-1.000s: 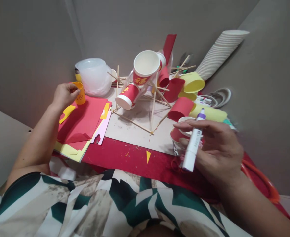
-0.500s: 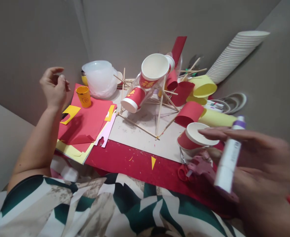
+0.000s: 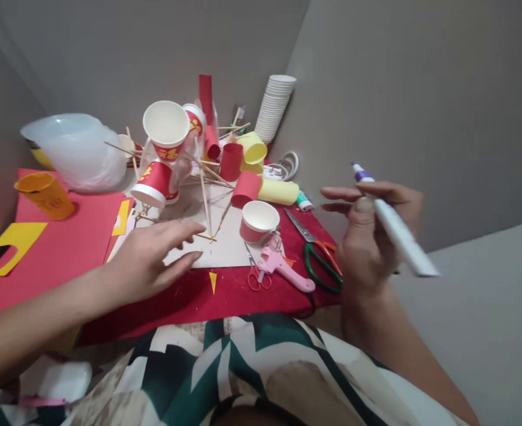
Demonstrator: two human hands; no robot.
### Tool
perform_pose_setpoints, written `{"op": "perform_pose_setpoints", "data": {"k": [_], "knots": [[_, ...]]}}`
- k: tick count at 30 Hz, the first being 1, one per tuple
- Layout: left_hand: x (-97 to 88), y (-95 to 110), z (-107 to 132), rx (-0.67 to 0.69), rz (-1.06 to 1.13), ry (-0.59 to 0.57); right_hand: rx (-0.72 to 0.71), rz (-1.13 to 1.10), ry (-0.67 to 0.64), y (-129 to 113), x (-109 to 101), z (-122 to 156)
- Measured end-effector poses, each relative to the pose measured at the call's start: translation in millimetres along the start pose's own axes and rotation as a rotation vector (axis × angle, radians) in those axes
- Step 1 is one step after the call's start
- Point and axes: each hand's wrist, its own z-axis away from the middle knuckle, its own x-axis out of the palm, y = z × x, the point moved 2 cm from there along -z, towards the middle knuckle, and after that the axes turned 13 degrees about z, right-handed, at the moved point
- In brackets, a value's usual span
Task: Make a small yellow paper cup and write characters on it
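Observation:
My right hand (image 3: pixel 370 234) is closed round a white marker (image 3: pixel 394 225) with a purple band, held up at the right, off the table's edge. My left hand (image 3: pixel 148 260) reaches over the table with fingers spread, holding nothing, just left of the beige board (image 3: pixel 225 248). In front of it stands a frame of wooden sticks (image 3: pixel 203 189) carrying red-and-white paper cups (image 3: pixel 166 127). A small red-wrapped cup (image 3: pixel 256 220) stands upright on the board between my hands.
An orange cup (image 3: pixel 45 192) sits on red paper sheets (image 3: pixel 65 242) at the left, with a yellow cut-out (image 3: pixel 15 239) beside it. A pink glue gun (image 3: pixel 283 266), small scissors (image 3: pixel 254 275) and green-handled scissors (image 3: pixel 318 254) lie on the red cloth. Stacked white cups (image 3: pixel 274 103) lean in the corner.
My left hand came down from beside the orange cup and stretched toward the board. My right hand lifted the marker up and to the right. The view swung right.

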Motion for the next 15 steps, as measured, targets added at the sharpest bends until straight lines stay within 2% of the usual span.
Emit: {"op": "perform_pose_setpoints", "data": {"k": [4,9,15], "knots": [[38.2,-14.1,-35.1,0.008,-0.026,-0.096,0.02,0.063,-0.033,5.2,-1.2,3.2],[77.7,-20.7,-78.7,0.017,-0.101,-0.223,0.017,0.119,-0.157,9.8,2.6,8.2],[106.4,-27.4,-100.0,0.04,-0.033,-0.322,0.006,0.203,-0.24,15.1,-1.6,10.8]]}}
